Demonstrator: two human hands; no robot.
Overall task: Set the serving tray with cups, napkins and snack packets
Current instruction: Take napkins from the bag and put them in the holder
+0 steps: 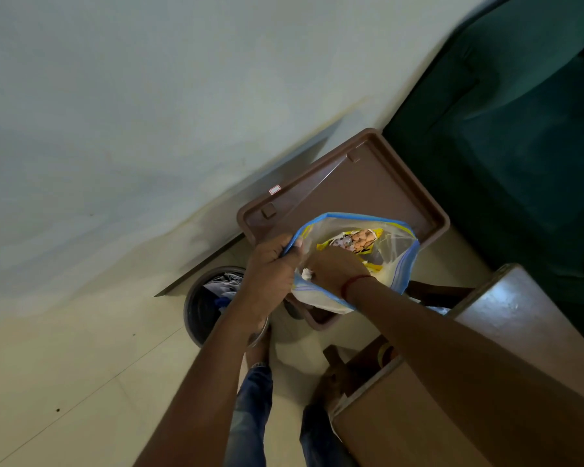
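A brown plastic serving tray (368, 183) lies below me with its base bare. Over its near part hangs a clear zip bag with a blue rim (397, 254). My left hand (272, 264) grips the bag's left rim and holds it open. My right hand (334, 269) reaches inside the bag, fingers closed around something I cannot make out. A yellow snack packet (358, 242) with a picture of round biscuits lies in the bag beyond my right hand. A bit of white paper (307, 273) shows at the bag's mouth between my hands.
A dark round bin (204, 306) with cloth in it stands on the pale floor at the left. A dark green sofa (513, 146) fills the right. A brown wooden table (520, 318) and a cardboard box (402, 416) sit at the lower right. A white wall is behind.
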